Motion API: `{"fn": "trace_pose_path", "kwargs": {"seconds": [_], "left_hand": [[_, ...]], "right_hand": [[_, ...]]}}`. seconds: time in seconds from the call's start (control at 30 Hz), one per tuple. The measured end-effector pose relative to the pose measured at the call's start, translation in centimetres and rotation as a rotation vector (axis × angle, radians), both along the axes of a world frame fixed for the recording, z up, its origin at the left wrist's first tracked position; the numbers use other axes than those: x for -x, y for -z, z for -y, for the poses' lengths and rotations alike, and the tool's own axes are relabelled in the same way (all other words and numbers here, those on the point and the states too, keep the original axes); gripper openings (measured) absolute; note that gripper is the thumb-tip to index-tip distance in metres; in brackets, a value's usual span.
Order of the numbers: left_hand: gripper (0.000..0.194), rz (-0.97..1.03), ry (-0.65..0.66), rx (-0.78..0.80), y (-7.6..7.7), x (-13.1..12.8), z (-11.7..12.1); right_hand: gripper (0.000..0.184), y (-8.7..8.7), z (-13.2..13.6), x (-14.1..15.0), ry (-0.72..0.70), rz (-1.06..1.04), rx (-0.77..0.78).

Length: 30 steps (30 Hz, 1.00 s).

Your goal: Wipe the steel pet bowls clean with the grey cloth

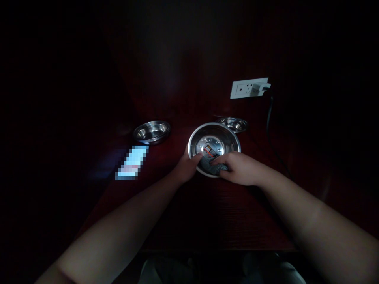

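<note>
A shiny steel bowl point(214, 130), its opening tilted toward me, is gripped at its left rim by my left hand point(188, 165). The thumb lies over the rim; the other fingers are hidden behind the bowl. My right hand point(238, 167) reaches in over the lower right rim, closed on a dark grey cloth point(213, 167) that lies against the inside wall. Beside the cloth, a label with red, yellow and white parts point(209, 150) shows at the bottom of the bowl.
Several stacked steel bowls point(152, 132) stand at the left on the dark red table point(189, 213). More steel dishes point(233, 124) sit behind the held bowl. A lit, blurred-out screen point(132, 162) lies at left. A wall socket point(250, 87) holds a plug whose dark cable point(269, 118) hangs down at right.
</note>
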<state>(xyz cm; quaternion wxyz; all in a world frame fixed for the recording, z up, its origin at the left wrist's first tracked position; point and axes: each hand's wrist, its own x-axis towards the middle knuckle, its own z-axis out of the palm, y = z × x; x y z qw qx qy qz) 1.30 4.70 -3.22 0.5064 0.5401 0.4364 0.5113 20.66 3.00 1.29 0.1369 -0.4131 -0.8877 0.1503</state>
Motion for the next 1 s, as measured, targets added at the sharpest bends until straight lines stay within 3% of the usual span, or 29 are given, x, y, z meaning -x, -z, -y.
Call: {"fn": "trace_pose_path", "kwargs": {"seconds": [1.0], "left_hand": [[0.051, 0.022, 0.008, 0.013, 0.05, 0.04, 0.09]], "right_hand": [[0.034, 0.26, -0.25, 0.08, 0.020, 0.004, 0.047]]}}
